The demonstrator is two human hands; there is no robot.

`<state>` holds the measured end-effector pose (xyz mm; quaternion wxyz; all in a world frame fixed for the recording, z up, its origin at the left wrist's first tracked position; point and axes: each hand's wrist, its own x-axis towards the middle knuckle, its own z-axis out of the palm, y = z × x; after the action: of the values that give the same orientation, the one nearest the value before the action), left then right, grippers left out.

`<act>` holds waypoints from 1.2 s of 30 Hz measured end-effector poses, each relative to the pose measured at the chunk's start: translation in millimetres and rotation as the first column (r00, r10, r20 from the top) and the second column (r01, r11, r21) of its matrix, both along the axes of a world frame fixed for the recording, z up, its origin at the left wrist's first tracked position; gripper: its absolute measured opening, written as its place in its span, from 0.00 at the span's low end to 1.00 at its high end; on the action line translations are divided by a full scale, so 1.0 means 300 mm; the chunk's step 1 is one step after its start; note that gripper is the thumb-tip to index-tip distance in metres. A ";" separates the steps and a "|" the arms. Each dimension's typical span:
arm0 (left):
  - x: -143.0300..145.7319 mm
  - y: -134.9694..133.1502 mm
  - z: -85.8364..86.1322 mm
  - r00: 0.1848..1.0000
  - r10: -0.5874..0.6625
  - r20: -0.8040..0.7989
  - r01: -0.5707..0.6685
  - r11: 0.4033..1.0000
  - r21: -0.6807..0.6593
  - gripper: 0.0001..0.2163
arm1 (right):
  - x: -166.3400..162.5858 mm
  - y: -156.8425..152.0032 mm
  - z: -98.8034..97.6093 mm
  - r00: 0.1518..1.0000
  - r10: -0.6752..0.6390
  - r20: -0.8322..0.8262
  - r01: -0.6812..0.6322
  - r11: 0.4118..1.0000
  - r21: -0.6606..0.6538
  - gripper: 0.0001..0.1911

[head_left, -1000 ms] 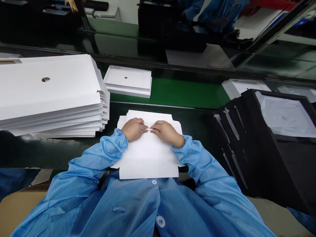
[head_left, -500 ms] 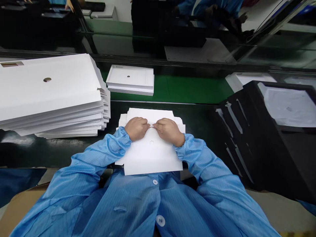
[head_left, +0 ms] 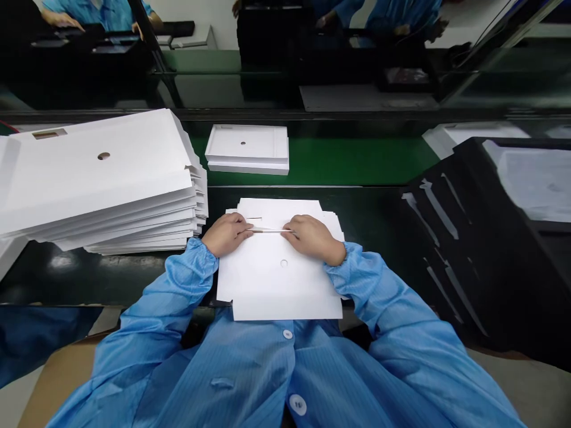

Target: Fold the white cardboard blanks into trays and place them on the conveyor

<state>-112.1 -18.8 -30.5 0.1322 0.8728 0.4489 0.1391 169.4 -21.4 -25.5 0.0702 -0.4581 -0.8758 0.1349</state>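
A flat white cardboard blank (head_left: pixel 280 291) with notched corners lies in front of me, its near flap hanging over the table edge. A narrow raised fold with a slit runs across its upper part, and a small round cut mark is below it. My left hand (head_left: pixel 227 233) is closed at the left end of this fold, thumb and fingers pressed on the card. At the right end, my right hand (head_left: pixel 312 238) has its fingers curled over the fold, pinching it. The right fingertips are partly hidden.
On the left is a tall stack of white cardboard blanks (head_left: pixel 147 172). Beyond my blank, a shallow white tray (head_left: pixel 263 145) sits on the green strip (head_left: pixel 348 160). Black foam trays (head_left: pixel 513 255) lean at the right. Co-workers' hands and blue sleeves (head_left: pixel 109 15) show behind the frame.
My hands have moved apart along the fold, the left one outward to the left. The slit and raised strip between them now show more. The view has shifted slightly.
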 end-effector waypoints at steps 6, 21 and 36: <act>-0.016 -0.010 -0.054 0.997 0.031 0.076 -0.030 1.000 -0.010 0.12 | -0.105 -0.008 -0.003 0.999 0.044 -0.003 -0.044 0.998 0.043 0.22; 0.027 0.004 0.015 0.989 0.061 -0.137 -0.082 0.985 -0.155 0.18 | -0.178 0.056 -0.024 0.998 0.066 -0.008 -0.066 0.997 -0.042 0.20; 0.009 -0.065 -0.021 0.982 0.143 -0.122 -0.141 0.990 0.022 0.18 | -0.216 0.028 -0.027 0.999 -0.012 -0.046 0.009 0.997 -0.077 0.22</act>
<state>-109.3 -38.2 -37.0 0.0883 0.8462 0.5164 0.0971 104.7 -13.1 -33.5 0.0734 -0.4619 -0.8657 0.1787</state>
